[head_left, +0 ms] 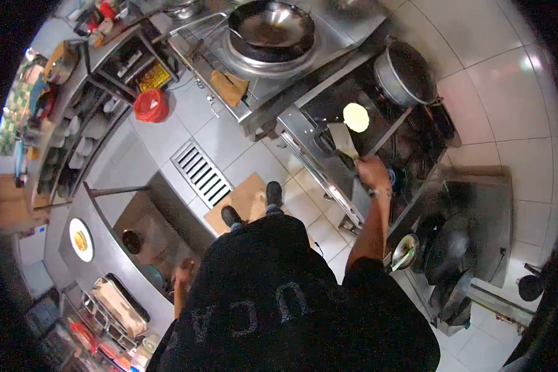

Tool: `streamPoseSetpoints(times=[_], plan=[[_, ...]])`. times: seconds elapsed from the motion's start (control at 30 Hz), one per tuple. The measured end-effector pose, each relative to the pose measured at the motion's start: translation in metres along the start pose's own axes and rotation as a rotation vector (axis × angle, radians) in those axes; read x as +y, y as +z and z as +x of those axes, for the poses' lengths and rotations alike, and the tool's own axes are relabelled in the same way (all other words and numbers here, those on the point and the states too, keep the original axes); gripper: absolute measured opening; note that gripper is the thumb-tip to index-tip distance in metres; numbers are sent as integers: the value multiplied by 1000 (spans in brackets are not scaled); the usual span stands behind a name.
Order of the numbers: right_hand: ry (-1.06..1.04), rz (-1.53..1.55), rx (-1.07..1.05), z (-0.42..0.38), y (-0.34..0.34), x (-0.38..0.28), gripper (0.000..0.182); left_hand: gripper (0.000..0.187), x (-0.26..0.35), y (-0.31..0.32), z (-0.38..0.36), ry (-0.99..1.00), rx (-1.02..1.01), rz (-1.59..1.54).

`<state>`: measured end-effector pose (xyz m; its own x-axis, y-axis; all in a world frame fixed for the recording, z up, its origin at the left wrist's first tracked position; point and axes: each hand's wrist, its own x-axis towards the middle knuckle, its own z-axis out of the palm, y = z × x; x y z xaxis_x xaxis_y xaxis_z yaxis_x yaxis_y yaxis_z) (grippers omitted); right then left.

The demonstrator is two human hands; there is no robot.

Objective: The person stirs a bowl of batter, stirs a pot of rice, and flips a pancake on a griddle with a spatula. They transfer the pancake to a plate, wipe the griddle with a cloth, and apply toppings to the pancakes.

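My right hand (373, 173) is wrapped round the handle of a spatula (343, 140) with a wide flat metal blade. The blade reaches over a dark griddle (319, 111), its end close to a pale yellow, flat round of food like a pancake (356, 117). Low on my other side, my left hand (184, 273) is beside the edge of a steel counter (115, 251). Its fingers are dim and small in this view, so I cannot tell whether they hold anything.
Ahead stands a wok (271, 25) on a steel range, with a brown cloth (229, 88) at its front corner. A large pot (406, 73) sits behind the griddle. On the left counter is a white plate of food (81, 240). A drain grate (201, 172) crosses the floor.
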<state>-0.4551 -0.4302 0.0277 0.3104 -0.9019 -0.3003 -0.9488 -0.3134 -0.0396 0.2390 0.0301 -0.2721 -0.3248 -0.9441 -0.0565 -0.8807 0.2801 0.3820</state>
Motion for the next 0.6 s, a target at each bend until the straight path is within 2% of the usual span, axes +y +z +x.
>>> streamPoseSetpoints(times=[0.07, 0.2, 0.27, 0.3, 0.43, 0.5, 0.53, 0.6], plan=[[444, 575, 110, 16, -42, -45, 39, 38, -2, -4, 0, -25, -39, -73], [338, 453, 141, 1, -65, -61, 39, 37, 4, -27, 18, -170, -148, -359], [391, 364, 4, -13, -58, -46, 41, 39, 46, -94, 53, -743, -279, -716], [440, 329, -93, -22, -81, -55, 46, 40, 81, -145, 85, -1045, -267, -844], [418, 258, -14, -20, -60, -39, 45, 45, 49, -91, 49, -733, -169, -771], [422, 290, -168, -4, -71, -48, 45, 47, 38, -58, 38, -774, -135, -939], [425, 293, -172, 3, -68, -53, 45, 48, 35, -45, 31, -795, -123, -1022], [397, 477, 159, 12, -60, -59, 43, 50, 29, -35, 29, -829, -99, -1186]])
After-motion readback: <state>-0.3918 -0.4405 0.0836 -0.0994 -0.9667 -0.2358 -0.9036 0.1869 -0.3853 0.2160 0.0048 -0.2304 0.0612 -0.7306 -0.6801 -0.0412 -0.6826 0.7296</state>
